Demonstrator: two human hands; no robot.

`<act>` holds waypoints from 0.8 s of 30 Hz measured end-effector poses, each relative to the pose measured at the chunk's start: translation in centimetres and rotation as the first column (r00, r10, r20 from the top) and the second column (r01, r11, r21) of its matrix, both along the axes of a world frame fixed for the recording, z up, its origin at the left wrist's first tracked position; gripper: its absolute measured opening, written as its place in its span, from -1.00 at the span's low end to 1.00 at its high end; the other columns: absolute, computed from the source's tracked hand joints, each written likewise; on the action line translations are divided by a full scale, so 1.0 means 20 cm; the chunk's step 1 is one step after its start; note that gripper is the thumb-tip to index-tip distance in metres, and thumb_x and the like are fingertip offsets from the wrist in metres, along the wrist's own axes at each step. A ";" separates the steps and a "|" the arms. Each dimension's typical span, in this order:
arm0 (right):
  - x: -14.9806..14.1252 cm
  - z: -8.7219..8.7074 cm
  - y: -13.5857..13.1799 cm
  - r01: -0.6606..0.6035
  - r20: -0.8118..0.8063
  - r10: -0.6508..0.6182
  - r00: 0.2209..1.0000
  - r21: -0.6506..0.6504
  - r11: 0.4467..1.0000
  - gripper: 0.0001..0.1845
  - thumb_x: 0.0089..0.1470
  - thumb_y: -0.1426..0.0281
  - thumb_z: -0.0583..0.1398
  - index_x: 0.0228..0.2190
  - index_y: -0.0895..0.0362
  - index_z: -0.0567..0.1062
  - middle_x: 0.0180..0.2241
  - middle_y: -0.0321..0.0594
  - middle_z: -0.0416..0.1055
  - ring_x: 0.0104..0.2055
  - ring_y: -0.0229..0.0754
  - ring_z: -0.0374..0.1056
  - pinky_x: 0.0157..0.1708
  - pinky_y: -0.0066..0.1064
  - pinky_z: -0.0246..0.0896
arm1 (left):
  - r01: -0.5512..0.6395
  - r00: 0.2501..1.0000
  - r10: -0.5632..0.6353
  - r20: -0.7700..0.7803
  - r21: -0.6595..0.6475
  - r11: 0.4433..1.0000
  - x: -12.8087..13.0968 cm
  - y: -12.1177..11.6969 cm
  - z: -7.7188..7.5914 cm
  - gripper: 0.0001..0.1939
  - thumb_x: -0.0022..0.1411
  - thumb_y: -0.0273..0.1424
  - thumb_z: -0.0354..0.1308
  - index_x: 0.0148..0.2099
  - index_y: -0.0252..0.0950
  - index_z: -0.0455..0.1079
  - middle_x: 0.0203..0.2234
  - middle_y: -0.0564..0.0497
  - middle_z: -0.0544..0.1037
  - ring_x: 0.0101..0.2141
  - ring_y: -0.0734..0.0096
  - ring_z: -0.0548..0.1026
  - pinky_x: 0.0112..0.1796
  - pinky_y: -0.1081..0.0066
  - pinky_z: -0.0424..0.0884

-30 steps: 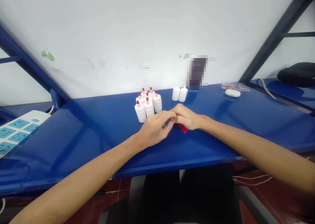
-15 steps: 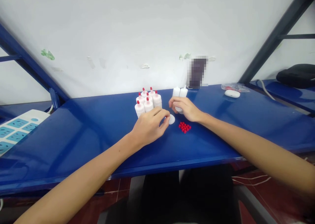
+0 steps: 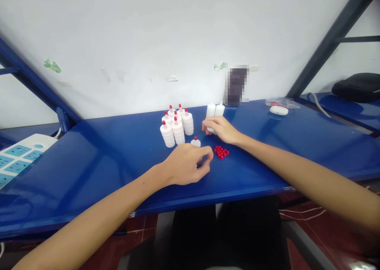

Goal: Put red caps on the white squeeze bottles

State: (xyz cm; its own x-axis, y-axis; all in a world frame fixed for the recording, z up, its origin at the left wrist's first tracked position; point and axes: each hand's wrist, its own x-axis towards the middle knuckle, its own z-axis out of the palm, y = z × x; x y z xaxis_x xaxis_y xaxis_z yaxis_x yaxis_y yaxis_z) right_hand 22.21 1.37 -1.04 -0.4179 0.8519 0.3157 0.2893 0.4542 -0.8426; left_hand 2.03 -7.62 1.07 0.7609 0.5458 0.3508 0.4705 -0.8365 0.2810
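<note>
My left hand (image 3: 191, 164) is just left of the small pile of red caps (image 3: 221, 152), its thumb and forefinger curved with a small gap between them and nothing visible inside. Behind its knuckles a white squeeze bottle (image 3: 195, 143) with a red tip cap stands upright, its lower part hidden by the hand. My right hand (image 3: 220, 128) is closed around another white bottle (image 3: 211, 130), which is mostly covered by the fingers. Just behind that hand, two white bottles (image 3: 219, 111) with uncapped nozzles stand side by side. Several red-capped bottles (image 3: 178, 132) form a group at the left.
A white power strip (image 3: 22, 157) lies on the blue table (image 3: 118, 155) at the far left. Toward the right are a white earbud case (image 3: 278, 110) and a clear plastic bag (image 3: 283, 103) with red pieces. The white wall (image 3: 133, 44) rises behind.
My left hand has let go of the bottle and moved right and nearer me, toward the caps. That bottle now shows its red cap. My right hand has barely moved.
</note>
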 end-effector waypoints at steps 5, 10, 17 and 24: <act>0.00 0.00 0.00 -0.016 0.051 0.014 0.999 0.035 0.999 -0.57 0.23 0.11 0.09 -0.49 0.16 0.48 -0.57 -0.27 0.38 -0.46 -0.24 0.30 -0.36 -0.41 0.17 | 0.092 0.995 -0.097 -0.014 -0.214 0.972 0.00 0.02 -0.02 -0.88 0.22 -0.52 0.05 -0.38 -0.30 0.31 -0.67 0.21 0.30 -0.60 0.61 0.24 -0.37 0.48 0.25; 0.00 0.01 -0.01 -0.022 0.084 0.018 0.996 0.044 0.999 -0.57 0.23 0.12 0.09 -0.48 0.17 0.48 -0.57 -0.28 0.36 -0.47 -0.25 0.30 -0.37 -0.40 0.16 | 0.036 0.999 -0.037 -0.001 -0.195 0.980 0.01 0.05 -0.03 -0.79 0.26 -0.44 0.04 -0.45 -0.32 0.32 -0.69 0.17 0.28 -0.61 0.58 0.21 -0.42 0.45 0.20; -0.01 0.02 -0.02 -0.014 0.113 0.006 0.994 0.069 0.998 -0.56 0.23 0.12 0.07 -0.48 0.18 0.48 -0.58 -0.28 0.36 -0.48 -0.26 0.29 -0.38 -0.41 0.14 | 0.097 0.994 -0.103 -0.044 -0.120 0.988 0.04 0.05 -0.03 -0.62 0.29 -0.36 0.06 -0.58 -0.33 0.24 -0.60 0.08 0.35 -0.53 0.54 0.27 -0.38 0.41 0.23; -0.02 0.04 -0.02 -0.021 0.182 -0.005 0.983 0.138 0.990 -0.56 0.24 0.16 0.06 -0.49 0.19 0.47 -0.58 -0.30 0.36 -0.50 -0.29 0.25 -0.37 -0.42 0.11 | 0.011 1.000 -0.011 -0.023 -0.037 0.999 0.05 0.08 -0.08 -0.70 0.40 -0.35 -0.02 0.08 -0.32 0.39 -0.21 -0.07 0.50 -0.24 0.34 0.47 -0.19 0.32 0.43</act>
State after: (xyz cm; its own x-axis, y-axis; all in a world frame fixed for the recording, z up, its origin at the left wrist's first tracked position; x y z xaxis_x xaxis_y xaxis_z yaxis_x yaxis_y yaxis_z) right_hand 21.86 0.87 -0.33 -0.4855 0.8016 0.3488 0.4275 0.5657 -0.7051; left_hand 3.01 -5.92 -0.46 0.7746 0.5496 0.3130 0.4680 -0.8309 0.3009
